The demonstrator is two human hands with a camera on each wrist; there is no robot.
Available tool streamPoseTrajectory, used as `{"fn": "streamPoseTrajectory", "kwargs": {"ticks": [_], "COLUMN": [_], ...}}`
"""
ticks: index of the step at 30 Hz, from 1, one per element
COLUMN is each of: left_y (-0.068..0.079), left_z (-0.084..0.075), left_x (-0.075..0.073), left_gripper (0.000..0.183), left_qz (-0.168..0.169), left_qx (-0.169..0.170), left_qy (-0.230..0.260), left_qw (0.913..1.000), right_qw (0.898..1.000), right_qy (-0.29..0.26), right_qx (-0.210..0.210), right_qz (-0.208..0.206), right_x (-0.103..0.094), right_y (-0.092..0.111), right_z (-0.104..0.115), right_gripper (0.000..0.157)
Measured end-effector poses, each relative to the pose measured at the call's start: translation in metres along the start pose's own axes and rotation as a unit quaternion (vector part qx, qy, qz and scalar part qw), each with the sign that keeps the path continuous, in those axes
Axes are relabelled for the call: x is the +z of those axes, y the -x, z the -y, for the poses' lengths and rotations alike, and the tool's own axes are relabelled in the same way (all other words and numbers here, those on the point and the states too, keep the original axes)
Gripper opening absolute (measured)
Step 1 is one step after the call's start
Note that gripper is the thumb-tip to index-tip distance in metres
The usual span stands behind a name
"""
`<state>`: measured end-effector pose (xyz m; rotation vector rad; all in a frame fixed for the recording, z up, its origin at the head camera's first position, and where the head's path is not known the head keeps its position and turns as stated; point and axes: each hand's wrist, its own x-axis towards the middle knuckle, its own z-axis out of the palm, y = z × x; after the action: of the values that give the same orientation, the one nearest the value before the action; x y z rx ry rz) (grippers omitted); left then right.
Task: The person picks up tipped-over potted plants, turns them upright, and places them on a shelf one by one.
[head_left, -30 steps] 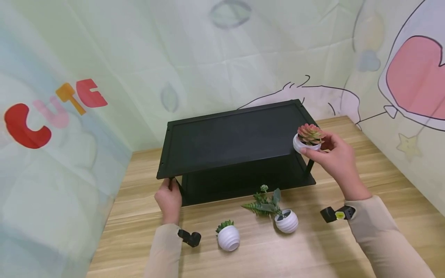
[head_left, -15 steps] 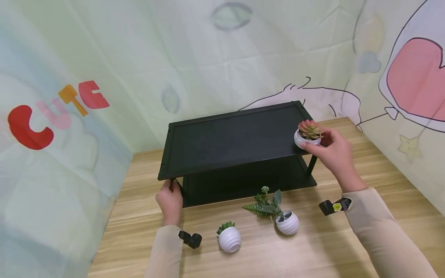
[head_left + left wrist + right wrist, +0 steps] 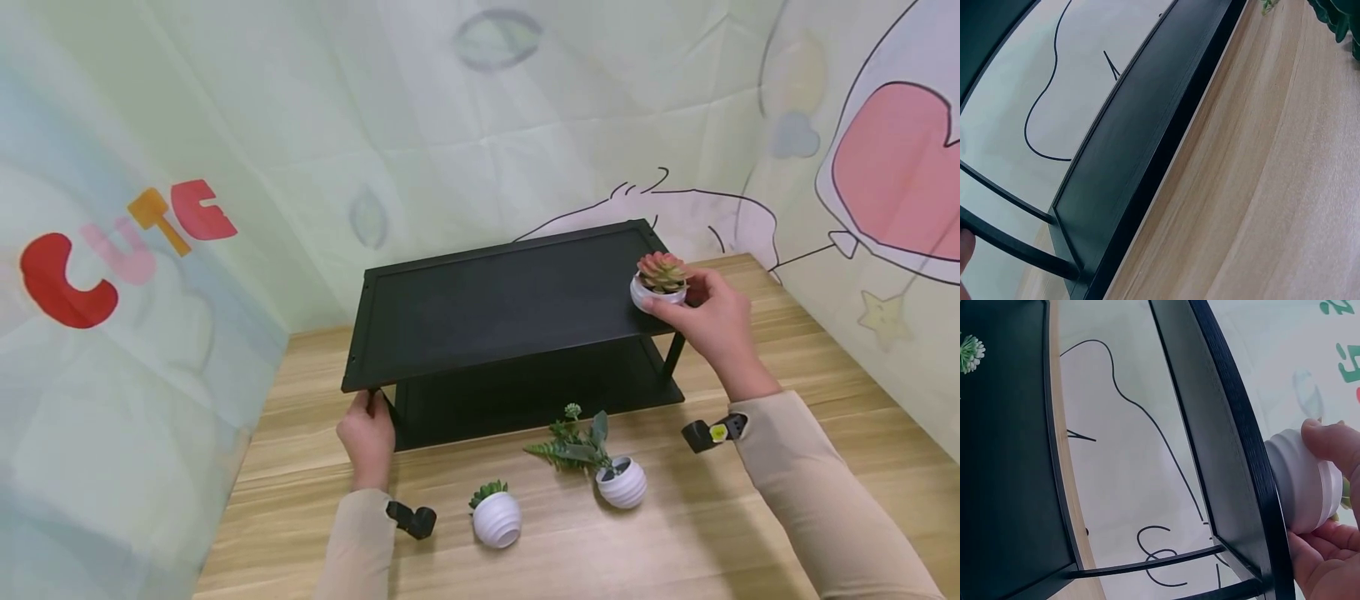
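Note:
In the head view my right hand [image 3: 716,321] holds a white ribbed pot with a pink-and-green succulent [image 3: 661,277] between thumb and fingers. The pot stands upright at the right end of the upper board of a black two-tier shelf [image 3: 495,304]. From the right wrist, the white pot [image 3: 1307,481] shows its base against that board's edge; whether it bears weight there I cannot tell. My left hand [image 3: 367,437] grips the shelf's front left post just under the upper board. Only a bit of the left fingers [image 3: 965,250] shows at the post in the left wrist view.
Two more white pots lie tipped over before the shelf: one with a small green succulent [image 3: 497,518], one with leafy sprigs and a white flower head [image 3: 621,482]. Wood-grain table [image 3: 570,558] lies beneath. A printed curtain [image 3: 300,167] hangs behind and at both sides.
My right hand has brought the potted succulent slightly up and to the left, further over the upper board. My left hand keeps its grip on the post.

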<state>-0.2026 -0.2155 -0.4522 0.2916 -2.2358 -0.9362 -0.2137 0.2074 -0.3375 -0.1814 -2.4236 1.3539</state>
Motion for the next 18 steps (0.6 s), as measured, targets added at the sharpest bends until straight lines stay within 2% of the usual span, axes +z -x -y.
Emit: {"fn": "streamPoseTrajectory", "kwargs": {"ticks": [18], "left_y": [0.0004], "left_z": [-0.0018], "left_x": [0.0001], "left_gripper": [0.018], "left_qz": [0.003], "left_qx": [-0.004], "left_qy": [0.000], "left_qw": [1.0000], "right_qw": [0.999], "right_qy": [-0.005], "right_qx": [-0.011], "right_qz": [0.033], "right_x": [0.0012], "right_y": [-0.0066], "right_z": [-0.0016], "right_gripper": [0.066]}}
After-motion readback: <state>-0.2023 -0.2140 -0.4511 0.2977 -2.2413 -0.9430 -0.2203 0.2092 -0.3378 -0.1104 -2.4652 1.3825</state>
